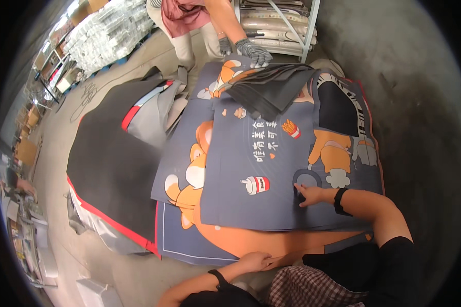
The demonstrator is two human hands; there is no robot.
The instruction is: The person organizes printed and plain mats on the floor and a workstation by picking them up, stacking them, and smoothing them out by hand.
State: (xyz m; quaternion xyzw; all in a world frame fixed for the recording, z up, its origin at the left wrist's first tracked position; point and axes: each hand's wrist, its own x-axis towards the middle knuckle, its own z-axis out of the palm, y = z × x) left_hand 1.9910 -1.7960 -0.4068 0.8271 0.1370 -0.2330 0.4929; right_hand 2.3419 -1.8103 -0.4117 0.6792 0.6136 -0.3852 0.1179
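Note:
A stack of grey-blue printed floor mats [235,204], with cartoon dogs and food pictures, lies before me. Over its surface, my right hand [310,195] is held with index finger and thumb apart, near a printed round shape; nothing shows in it. My left hand [255,262] is at the stack's near edge, its fingers closed on the edge of an orange-printed mat [292,240]. Across the stack, a co-worker's striped glove [254,52] rests by a fanned pile of dark grey sheets [271,94] lying on the mats.
To the left lies another heap of mats, topped by a black sheet [118,174] with red edging. A rack [305,41] of rolled or folded goods stands behind. Plastic-wrapped bundles [107,41] are at the far left, a white box [97,292] at the lower left.

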